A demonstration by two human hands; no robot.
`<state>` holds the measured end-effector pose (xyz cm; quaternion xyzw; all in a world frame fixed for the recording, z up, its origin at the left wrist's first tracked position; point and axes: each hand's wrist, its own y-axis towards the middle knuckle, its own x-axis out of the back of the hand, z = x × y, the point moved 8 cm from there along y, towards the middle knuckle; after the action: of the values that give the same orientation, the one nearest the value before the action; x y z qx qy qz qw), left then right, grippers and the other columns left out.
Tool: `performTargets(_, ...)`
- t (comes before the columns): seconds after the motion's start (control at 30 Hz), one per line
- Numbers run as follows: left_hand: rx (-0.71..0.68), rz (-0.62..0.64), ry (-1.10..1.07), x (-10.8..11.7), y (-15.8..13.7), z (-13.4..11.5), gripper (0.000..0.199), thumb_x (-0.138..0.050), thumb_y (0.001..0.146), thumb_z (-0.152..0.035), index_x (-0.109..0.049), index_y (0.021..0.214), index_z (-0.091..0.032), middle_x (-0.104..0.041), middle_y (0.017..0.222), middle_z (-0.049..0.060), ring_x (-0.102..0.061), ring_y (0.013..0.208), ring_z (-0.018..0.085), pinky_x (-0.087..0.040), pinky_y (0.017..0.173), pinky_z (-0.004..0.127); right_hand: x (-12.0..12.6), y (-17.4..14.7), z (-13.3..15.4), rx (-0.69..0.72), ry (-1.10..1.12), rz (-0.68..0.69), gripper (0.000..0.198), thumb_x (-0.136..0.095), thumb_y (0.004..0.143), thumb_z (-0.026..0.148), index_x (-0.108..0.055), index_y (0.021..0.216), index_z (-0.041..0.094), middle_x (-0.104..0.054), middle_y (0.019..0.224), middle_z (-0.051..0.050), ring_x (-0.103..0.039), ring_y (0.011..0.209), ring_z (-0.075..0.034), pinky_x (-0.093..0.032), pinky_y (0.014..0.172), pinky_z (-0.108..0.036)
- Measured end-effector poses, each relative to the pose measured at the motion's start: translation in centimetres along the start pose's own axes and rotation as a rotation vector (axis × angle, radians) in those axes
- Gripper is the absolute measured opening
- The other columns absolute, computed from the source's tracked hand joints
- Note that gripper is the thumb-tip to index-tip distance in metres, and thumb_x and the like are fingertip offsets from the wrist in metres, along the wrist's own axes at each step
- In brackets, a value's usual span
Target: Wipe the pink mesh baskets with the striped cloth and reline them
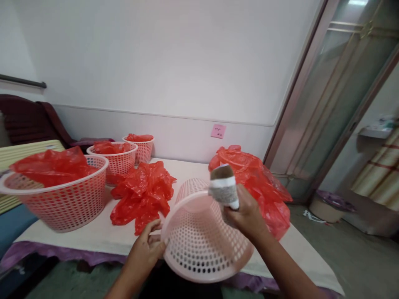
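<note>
My left hand [149, 246] is closed on the left rim of a pink plastic basket [202, 253] with holes in its wall. The basket is tilted, its mouth facing me, at the table's front edge. Above its right side, my right hand [247, 214] is closed around a folded fabric bundle [223, 187], grey with a white band and a brown end; it may be a sock. To the left lies a crumpled red plastic bag [145, 193]. On the right is a larger heap of red plastic bags [252, 178], partly behind my right hand.
Three more pink baskets, a large one [67, 207], a middle one [120, 162] and a small one [145, 150], hold red bags on the left. The white-covered table [102, 238] stands against a wall with a pink note [218, 131]. A bin [328, 207] is on the floor at right.
</note>
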<state>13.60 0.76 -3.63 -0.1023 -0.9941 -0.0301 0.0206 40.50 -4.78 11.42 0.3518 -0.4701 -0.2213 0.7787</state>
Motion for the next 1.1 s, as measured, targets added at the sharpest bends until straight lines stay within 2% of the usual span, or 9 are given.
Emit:
performTargets(0.07,0.015,0.044,0.113,-0.3,0.3,-0.3,0.063,-0.068,0.072,-0.037,-0.047,0.127,-0.014,-0.059,0.129,0.021,-0.068,0.098,0.029,-0.054,0.085,0.043,-0.2,0.1,4.1,0.230,-0.055,0.079,0.026,-0.053,0.076,0.014,-0.058,0.101,0.019,-0.059,0.087,-0.007,-0.054,0.081,-0.022,-0.043,0.071,-0.036)
performTargets(0.13,-0.046,0.030,0.224,-0.5,0.4,-0.7,0.061,-0.065,0.077,-0.034,-0.047,0.132,-0.016,-0.058,0.133,0.018,-0.063,0.110,0.030,-0.048,0.096,0.046,-0.6,-0.1,7.0,0.346,-0.085,0.139,0.038,-0.054,0.077,0.012,-0.055,0.114,0.019,-0.059,0.093,-0.008,-0.053,0.086,-0.023,-0.042,0.073,-0.037)
performTargets(0.3,-0.141,-0.045,0.204,-0.8,0.3,0.1,0.049,-0.050,0.088,-0.034,-0.050,0.134,-0.016,-0.056,0.138,0.013,-0.047,0.131,0.026,-0.030,0.113,0.045,-1.2,0.3,8.2,0.302,-0.101,0.207,0.046,-0.057,0.073,0.010,-0.052,0.118,0.020,-0.058,0.104,-0.009,-0.052,0.095,-0.025,-0.041,0.080,-0.039)
performTargets(0.43,-0.102,-0.133,0.073,0.0,0.1,1.3,0.050,-0.051,0.086,-0.037,-0.051,0.132,-0.018,-0.061,0.132,0.011,-0.055,0.124,0.026,-0.038,0.108,0.043,-0.2,0.4,5.6,0.157,-0.086,0.106,0.046,-0.054,0.073,0.012,-0.051,0.118,0.019,-0.059,0.105,-0.010,-0.052,0.097,-0.026,-0.042,0.082,-0.042)
performTargets(0.53,-0.065,-0.229,0.004,1.1,-0.2,1.8,0.052,-0.057,0.081,-0.040,-0.055,0.127,-0.017,-0.068,0.120,0.011,-0.062,0.113,0.029,-0.045,0.101,0.044,0.9,-0.5,2.7,0.009,-0.032,-0.022,0.033,-0.052,0.072,0.014,-0.057,0.104,0.019,-0.060,0.096,-0.009,-0.055,0.090,-0.026,-0.045,0.078,-0.042)
performTargets(0.67,-0.063,-0.365,-0.100,1.9,-0.8,1.8,0.046,-0.062,0.075,-0.039,-0.062,0.115,-0.016,-0.071,0.109,0.008,-0.065,0.105,0.029,-0.049,0.096,0.043,1.2,-3.5,-2.6,-0.372,0.119,-0.160,0.026,-0.059,0.069,0.027,-0.060,0.094,0.018,-0.064,0.089,-0.008,-0.061,0.084,-0.026,-0.048,0.075,-0.041)
performTargets(0.83,0.021,-0.471,-0.199,1.5,-1.9,2.0,0.046,-0.060,0.079,-0.040,-0.058,0.118,-0.015,-0.071,0.104,0.010,-0.067,0.096,0.028,-0.054,0.086,0.042,-1.9,-9.1,-6.6,-0.790,0.479,-0.286,0.038,-0.068,0.064,0.038,-0.066,0.094,0.015,-0.073,0.091,-0.010,-0.067,0.087,-0.028,-0.052,0.079,-0.039)
performTargets(1.0,-0.017,-0.508,-0.198,1.4,-2.3,1.7,0.050,-0.057,0.083,-0.038,-0.054,0.127,-0.015,-0.069,0.114,0.010,-0.065,0.104,0.024,-0.053,0.090,0.035,-5.3,-13.7,-7.2,-1.007,0.752,-0.441,0.046,-0.075,0.062,0.039,-0.067,0.099,0.013,-0.076,0.093,-0.009,-0.070,0.084,-0.026,-0.055,0.071,-0.034)
performTargets(1.1,-0.031,-0.574,-0.215,1.4,-2.5,2.4,0.052,-0.057,0.083,-0.039,-0.054,0.129,-0.015,-0.067,0.118,0.009,-0.065,0.105,0.025,-0.052,0.091,0.036,-7.6,-15.3,-6.4,-1.089,0.918,-0.420,0.049,-0.078,0.060,0.037,-0.066,0.101,0.013,-0.076,0.084,-0.005,-0.070,0.074,-0.024,-0.056,0.065,-0.033)
